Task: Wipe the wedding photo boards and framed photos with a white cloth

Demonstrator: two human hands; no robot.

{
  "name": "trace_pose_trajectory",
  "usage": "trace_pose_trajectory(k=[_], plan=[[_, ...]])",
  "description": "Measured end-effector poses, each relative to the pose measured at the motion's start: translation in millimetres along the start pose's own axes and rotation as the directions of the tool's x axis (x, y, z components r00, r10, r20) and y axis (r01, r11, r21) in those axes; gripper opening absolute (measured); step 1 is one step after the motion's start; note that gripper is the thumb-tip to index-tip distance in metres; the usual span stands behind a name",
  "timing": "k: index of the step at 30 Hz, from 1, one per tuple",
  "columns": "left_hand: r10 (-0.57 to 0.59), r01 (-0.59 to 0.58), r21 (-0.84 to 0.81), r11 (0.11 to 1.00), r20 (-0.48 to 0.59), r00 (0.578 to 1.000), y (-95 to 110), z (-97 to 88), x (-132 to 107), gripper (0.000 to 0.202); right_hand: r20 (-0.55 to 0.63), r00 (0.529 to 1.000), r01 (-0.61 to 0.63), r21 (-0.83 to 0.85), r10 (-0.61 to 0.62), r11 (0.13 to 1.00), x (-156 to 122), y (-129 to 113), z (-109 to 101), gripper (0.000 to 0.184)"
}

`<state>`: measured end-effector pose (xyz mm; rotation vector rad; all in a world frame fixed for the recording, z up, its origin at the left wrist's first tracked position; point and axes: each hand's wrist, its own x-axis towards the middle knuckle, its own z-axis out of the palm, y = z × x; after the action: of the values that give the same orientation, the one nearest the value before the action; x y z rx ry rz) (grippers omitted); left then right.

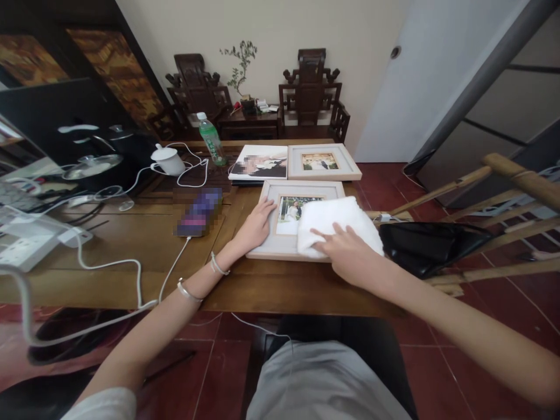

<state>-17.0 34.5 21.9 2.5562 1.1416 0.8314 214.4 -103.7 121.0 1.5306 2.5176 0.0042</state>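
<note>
A pale wooden picture frame (301,189) lies flat on the wooden table (271,286) in front of me. My left hand (256,224) rests open on the frame's left edge, fingers stretched flat. My right hand (345,248) lies flat on a folded white cloth (336,219) that covers the right half of the frame, its fingers spread.
Behind it lie a second framed photo (324,161) and an unframed print (260,162). A phone (200,213) on a white cable, a green bottle (211,140) and a white lidded cup (167,160) stand at left. A black bag (431,245) sits at right.
</note>
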Motion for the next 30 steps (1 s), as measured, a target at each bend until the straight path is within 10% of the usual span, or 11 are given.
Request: trace_pose_trajectory(k=[7, 18, 23, 30], plan=[[0.015, -0.015, 0.013, 1.0, 0.004, 1.0, -1, -1.5, 0, 0.048, -0.042, 0.996, 0.079, 0.096, -0.075, 0.992, -6, -6, 6, 0.071], [0.035, -0.035, 0.031, 0.999, 0.017, 0.999, -6, -1.2, 0, 0.046, -0.308, 0.93, -0.205, 0.016, 0.199, 0.979, 99, 87, 24, 0.068], [0.026, -0.027, 0.047, 0.999, 0.023, 0.999, -4, -2.3, 1, 0.045, -0.21, 0.975, -0.087, -0.079, 0.069, 0.993, 88, 61, 27, 0.063], [0.011, -0.012, 0.033, 0.999, 0.017, 1.0, 2, -2.7, 0, 0.048, -0.01, 0.998, 0.065, 0.039, -0.065, 0.997, 2, -2, 5, 0.066]])
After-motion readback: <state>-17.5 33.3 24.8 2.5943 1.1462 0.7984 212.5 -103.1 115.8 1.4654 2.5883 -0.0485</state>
